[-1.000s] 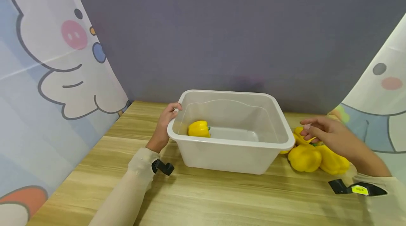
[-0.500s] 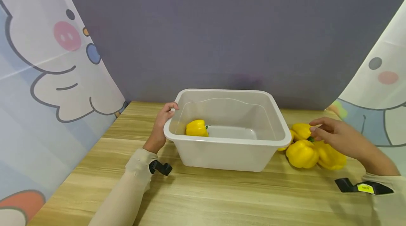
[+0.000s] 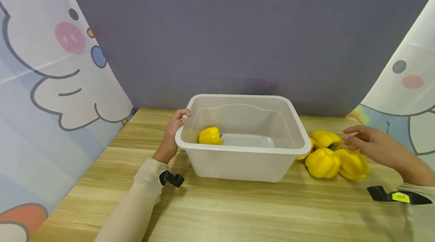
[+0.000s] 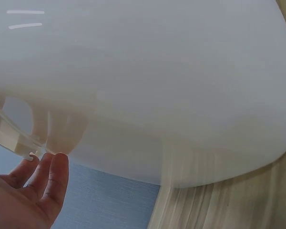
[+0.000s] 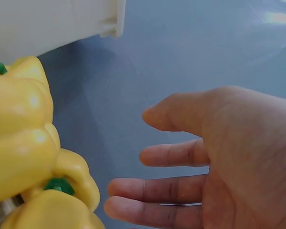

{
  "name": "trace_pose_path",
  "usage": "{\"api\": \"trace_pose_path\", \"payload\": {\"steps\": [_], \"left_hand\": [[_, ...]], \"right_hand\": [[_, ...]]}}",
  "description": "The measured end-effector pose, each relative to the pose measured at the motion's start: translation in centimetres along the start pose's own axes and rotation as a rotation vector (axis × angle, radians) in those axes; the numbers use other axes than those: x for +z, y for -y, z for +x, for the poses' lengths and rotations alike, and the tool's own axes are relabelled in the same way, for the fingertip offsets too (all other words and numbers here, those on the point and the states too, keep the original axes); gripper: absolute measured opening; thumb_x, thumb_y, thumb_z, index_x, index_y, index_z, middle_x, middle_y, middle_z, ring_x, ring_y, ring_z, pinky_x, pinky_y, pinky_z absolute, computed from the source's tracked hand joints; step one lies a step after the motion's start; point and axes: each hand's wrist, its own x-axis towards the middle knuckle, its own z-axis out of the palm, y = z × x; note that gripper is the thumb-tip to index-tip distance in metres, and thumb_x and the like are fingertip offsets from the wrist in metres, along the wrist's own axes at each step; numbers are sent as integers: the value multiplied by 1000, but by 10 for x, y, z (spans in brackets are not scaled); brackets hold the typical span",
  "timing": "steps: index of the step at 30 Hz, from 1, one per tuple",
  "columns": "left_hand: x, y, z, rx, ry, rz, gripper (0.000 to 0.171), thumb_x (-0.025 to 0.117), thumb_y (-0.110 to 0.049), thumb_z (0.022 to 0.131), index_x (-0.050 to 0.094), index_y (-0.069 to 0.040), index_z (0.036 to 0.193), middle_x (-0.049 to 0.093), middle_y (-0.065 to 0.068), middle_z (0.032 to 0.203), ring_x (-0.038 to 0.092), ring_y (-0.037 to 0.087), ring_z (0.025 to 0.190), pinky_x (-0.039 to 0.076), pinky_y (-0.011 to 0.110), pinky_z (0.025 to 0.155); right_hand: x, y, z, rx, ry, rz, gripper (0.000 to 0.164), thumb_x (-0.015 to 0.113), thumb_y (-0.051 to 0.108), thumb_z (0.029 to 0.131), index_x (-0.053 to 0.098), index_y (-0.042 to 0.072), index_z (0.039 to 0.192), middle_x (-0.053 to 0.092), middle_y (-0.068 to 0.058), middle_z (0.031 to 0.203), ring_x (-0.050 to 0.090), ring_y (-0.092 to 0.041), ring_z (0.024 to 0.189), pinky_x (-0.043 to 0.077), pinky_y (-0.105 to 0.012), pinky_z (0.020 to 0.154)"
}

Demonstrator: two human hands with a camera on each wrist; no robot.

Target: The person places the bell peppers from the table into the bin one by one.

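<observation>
A white plastic bin (image 3: 238,164) stands on the table, with one yellow bell pepper (image 3: 210,136) lying inside near its left end. My left hand (image 3: 172,132) grips the bin's left rim; in the left wrist view its fingers (image 4: 56,179) reach under that rim. Several more yellow bell peppers (image 3: 323,163) lie clustered against the bin's right side, one partly hidden by the rim. My right hand (image 3: 380,145) hovers at the cluster's right, holding nothing. The right wrist view shows its thumb and fingers extended, apart from the peppers (image 5: 19,129).
The wood-grain table (image 3: 217,211) extends in front of the bin and to its left. A grey panel (image 3: 238,38) rises close behind the bin. Printed cartoon sheets (image 3: 61,68) flank the table on both sides.
My right hand has drawn away to the right from above the peppers. My left hand keeps its grip on the bin. The head view has shifted slightly.
</observation>
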Motion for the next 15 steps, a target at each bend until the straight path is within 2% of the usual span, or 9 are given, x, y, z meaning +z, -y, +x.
{"api": "trace_pose_path", "payload": {"steps": [5,9,15], "left_hand": [[0,1,1,-1,-12,-4,24,41,-13,94,44,7,106,47,15,96,51,18,76,47,24,65],[0,2,1,12,-7,1,22,41,-13,94,46,6,105,48,15,98,51,17,76,47,23,65],[0,3,1,26,-12,-6,19,41,-11,94,48,3,104,48,13,101,50,17,79,47,23,67]], "right_hand": [[-3,-8,-2,29,6,5,53,49,32,106,45,-12,136,68,-26,111,68,-16,84,56,-29,65],[-5,-13,-5,48,25,-28,55,49,33,106,45,-14,135,69,-24,108,68,-28,88,55,-30,64],[-6,-19,-6,66,61,-22,56,46,33,107,42,-14,137,65,-30,112,65,-41,96,57,-39,67]]}}
